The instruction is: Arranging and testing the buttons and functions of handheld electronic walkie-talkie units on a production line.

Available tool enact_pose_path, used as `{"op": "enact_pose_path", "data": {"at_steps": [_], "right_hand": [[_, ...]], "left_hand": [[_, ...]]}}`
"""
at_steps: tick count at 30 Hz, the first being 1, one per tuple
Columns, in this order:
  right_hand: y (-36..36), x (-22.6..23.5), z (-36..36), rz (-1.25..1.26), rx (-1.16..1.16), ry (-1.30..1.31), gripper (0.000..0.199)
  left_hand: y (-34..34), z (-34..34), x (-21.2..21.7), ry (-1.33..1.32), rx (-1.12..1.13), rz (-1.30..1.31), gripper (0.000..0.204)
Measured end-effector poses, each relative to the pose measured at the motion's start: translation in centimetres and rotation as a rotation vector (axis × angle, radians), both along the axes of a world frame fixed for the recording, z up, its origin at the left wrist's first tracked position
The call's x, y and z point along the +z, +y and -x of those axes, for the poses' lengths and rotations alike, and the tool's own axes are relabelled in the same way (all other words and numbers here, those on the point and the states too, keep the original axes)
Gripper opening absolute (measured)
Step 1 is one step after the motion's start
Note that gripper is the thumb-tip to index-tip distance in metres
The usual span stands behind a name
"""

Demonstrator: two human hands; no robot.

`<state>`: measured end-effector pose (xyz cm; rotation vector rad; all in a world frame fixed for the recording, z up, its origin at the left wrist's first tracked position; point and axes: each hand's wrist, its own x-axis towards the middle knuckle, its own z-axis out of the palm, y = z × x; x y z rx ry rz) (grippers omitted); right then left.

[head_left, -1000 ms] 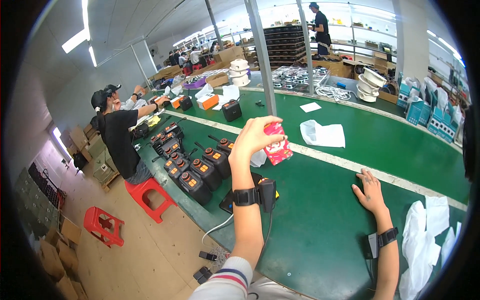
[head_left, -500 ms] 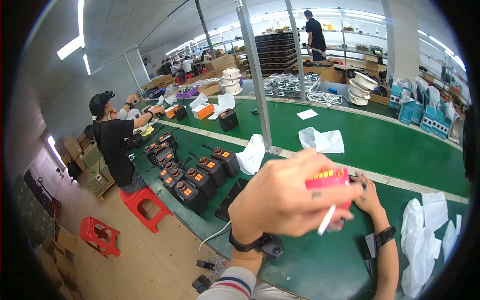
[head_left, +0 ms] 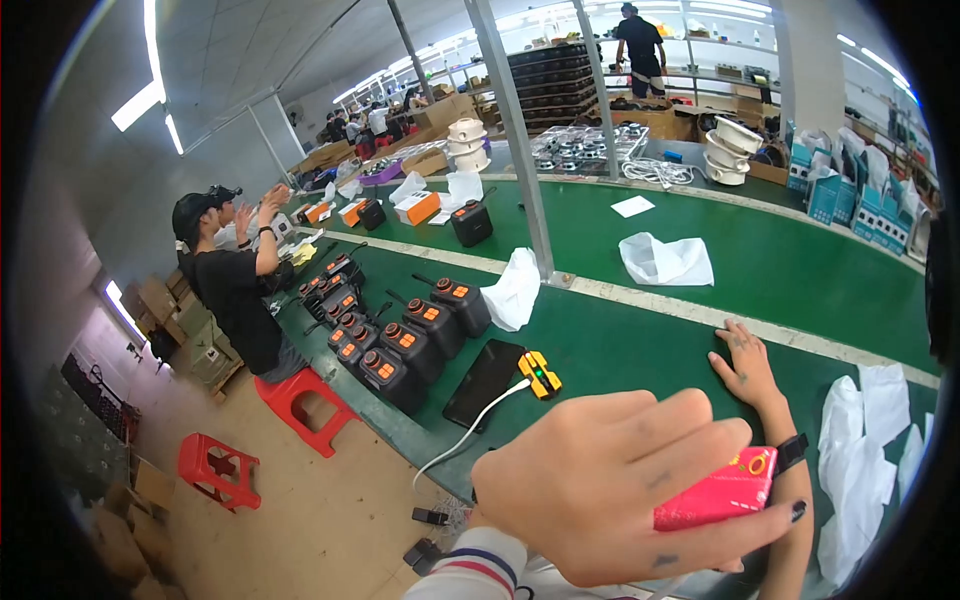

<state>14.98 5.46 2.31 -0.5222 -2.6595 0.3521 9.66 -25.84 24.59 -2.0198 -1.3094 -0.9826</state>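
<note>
A small flat pink-red plastic packet (head_left: 722,494) with an orange mark at its end sits close under the camera, pinched along its long edge by the left hand (head_left: 625,480), whose fingers curl over the top while the thumb presses from below; the packet's free end reaches toward the right wrist. The right hand (head_left: 745,365) lies just beyond it, palm down and fingers spread flat on the green work table (head_left: 800,270), holding nothing, with a dark wristband (head_left: 792,452) on the forearm that passes behind the packet. To the right of that hand lie crumpled white plastic bags (head_left: 880,430). To the left of the left hand, a small yellow and black device (head_left: 539,372) rests on the table with a white cable (head_left: 470,430) running from it over the table edge, touching a flat black rectangular pad (head_left: 484,383). Farther left stand rows of black boxy units with orange knobs (head_left: 400,345). Beyond the right hand, another loose white bag (head_left: 665,260) lies near a slanted metal post (head_left: 520,150). Well off to the left, a person in a black shirt and cap (head_left: 235,295) sits on a red plastic stool (head_left: 300,400) with hands raised.
</note>
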Motion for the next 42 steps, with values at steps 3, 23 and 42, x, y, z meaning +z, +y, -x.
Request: {"op": "enact_pose_path", "data": {"at_steps": [3, 23, 42], "right_hand": [[-0.1, 0.1, 0.0, -0.003, 0.000, -0.006, 0.049], [-0.3, 0.4, 0.1, 0.010, -0.004, -0.031, 0.048], [-0.4, 0.7, 0.0, 0.017, -0.017, -0.049, 0.048]], "left_hand": [[1.1, 0.1, -0.4, 0.049, -0.115, -0.296, 0.034], [-0.3, -0.8, -0.8, -0.159, -0.133, 0.041, 0.029], [0.5, 0.4, -0.2, -0.356, -0.306, 0.097, 0.030]]}}
